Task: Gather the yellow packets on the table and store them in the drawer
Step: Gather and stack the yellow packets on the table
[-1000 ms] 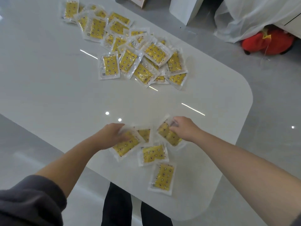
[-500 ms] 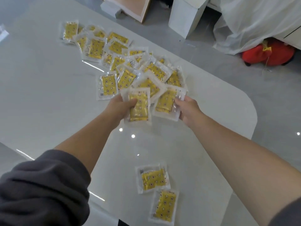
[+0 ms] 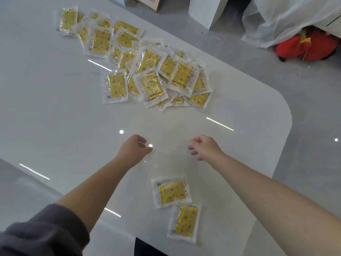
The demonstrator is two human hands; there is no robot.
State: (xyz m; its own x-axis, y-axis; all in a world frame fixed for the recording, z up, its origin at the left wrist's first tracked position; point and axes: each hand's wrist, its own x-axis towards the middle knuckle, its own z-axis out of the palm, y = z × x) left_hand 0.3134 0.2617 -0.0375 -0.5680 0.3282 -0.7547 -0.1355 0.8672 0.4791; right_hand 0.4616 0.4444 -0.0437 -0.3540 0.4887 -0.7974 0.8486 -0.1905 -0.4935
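Observation:
A heap of several yellow packets (image 3: 147, 71) in clear wrappers lies spread across the far part of the white table (image 3: 55, 117). Two more yellow packets lie near the front edge, one (image 3: 171, 193) above the other (image 3: 186, 220). My left hand (image 3: 134, 148) hovers over the bare tabletop between the heap and those two packets, fingers loosely curled and holding nothing. My right hand (image 3: 204, 146) is level with it on the right, fingers also loosely curled and empty. No drawer is in view.
The table's rounded right corner (image 3: 284, 115) borders grey floor. Beyond it lie a red object (image 3: 306, 48) under a white plastic sheet (image 3: 287, 17), a white box (image 3: 204, 12) and a leaning frame (image 3: 147, 2).
Both hands lifted a packet each from the near group, carried them to the heap and let go. They have drawn back toward me, empty.

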